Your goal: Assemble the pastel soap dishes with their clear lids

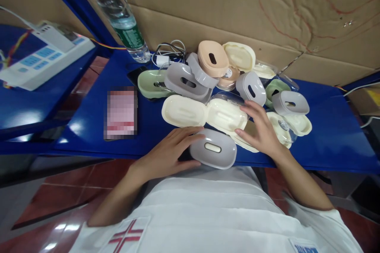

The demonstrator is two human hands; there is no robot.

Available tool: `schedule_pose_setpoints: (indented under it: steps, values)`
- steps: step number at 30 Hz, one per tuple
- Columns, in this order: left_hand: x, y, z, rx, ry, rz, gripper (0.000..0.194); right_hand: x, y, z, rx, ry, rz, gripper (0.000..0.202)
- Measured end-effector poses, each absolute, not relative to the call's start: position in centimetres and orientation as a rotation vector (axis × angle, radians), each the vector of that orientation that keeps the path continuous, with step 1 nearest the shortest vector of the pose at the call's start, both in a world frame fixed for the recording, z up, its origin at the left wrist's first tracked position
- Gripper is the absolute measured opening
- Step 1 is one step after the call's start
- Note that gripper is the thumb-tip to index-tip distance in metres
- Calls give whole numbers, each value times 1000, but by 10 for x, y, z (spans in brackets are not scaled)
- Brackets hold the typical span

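Note:
A grey oval case with a slot in its middle lies at the table's front edge. My left hand grips its left end, thumb at the near side and fingers at the far side. Just beyond, a cream oval tray lies beside another cream tray. My right hand is at the right end of the nearer-right cream tray, thumb and fingers apart around it; whether it grips the tray is unclear. Under that hand a further cream piece partly shows.
Behind are grey cases, a peach case, a green case and clear covers. A water bottle and cables stand behind left. A blurred flat object lies left; a power strip is farther left.

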State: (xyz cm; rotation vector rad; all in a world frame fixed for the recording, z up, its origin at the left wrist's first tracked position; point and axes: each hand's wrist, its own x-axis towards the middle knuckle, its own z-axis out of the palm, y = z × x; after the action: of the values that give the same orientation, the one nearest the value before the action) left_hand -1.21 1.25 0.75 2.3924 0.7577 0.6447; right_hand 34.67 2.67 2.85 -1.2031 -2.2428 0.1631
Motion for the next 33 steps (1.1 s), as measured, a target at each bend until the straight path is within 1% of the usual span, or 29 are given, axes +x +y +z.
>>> schedule_pose_setpoints:
  steps: [4,9,16,18,21,23,27,33]
  values:
    - [-12,12,8,2396,755,652,67,345,30,38,-1294,-2237,169,65]
    - [-11,10,8,2382,786,637,67,337,39,49,-1365,-2349,183,48]
    - [-13,11,7,2371,790,617,70,323,48,54,-1304,-2331,117,34]
    - [-13,12,7,2362,792,620,71,323,51,51,-1299,-2299,143,39]
    - [-13,12,6,2362,792,620,73,326,56,43,-1331,-2300,153,58]
    - [-14,12,6,2360,798,620,74,329,60,38,-1342,-2335,174,66]
    - [-14,12,5,2356,798,619,78,334,61,34,-1294,-2331,202,64]
    - [-15,10,5,2303,859,587,92,336,46,51,-1123,-2243,49,73]
